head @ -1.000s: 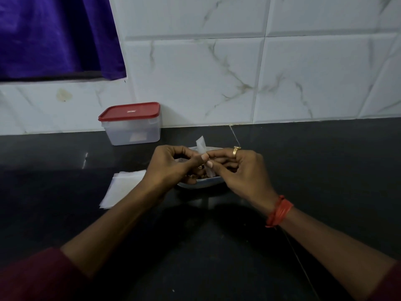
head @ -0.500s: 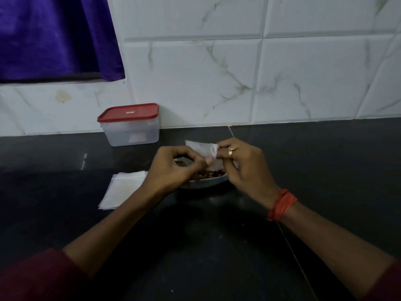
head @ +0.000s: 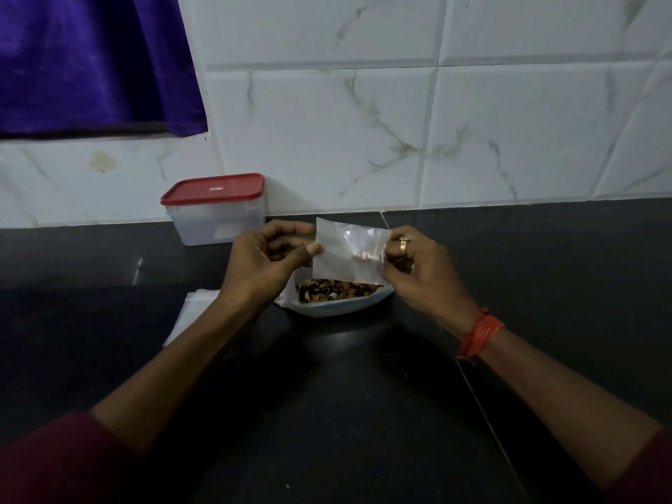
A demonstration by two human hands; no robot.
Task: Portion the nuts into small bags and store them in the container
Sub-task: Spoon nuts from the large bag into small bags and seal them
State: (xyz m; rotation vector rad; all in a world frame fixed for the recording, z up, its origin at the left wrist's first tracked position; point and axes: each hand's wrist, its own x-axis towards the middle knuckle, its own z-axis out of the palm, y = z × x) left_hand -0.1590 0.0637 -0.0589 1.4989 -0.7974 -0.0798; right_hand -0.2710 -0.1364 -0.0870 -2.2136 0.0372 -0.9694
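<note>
Black countertop (head: 363,412) meets white marble-tiled wall (head: 400,121); purple cloth (head: 91,60) hangs left.

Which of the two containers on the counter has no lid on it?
The shallow dish of nuts at the centre; the clear box behind it carries a red lid.

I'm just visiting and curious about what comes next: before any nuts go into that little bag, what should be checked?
1. Small bag held: ok, left hand and right hand each pinch a side.
2. Bag mouth open: cannot tell.
3. Nuts within reach: ok, in the bowl right under the bag.
4. Container ready to take bags: not ok, its red lid is on.
5. Spare bags nearby: ok, a white stack lies left of the bowl.
</note>
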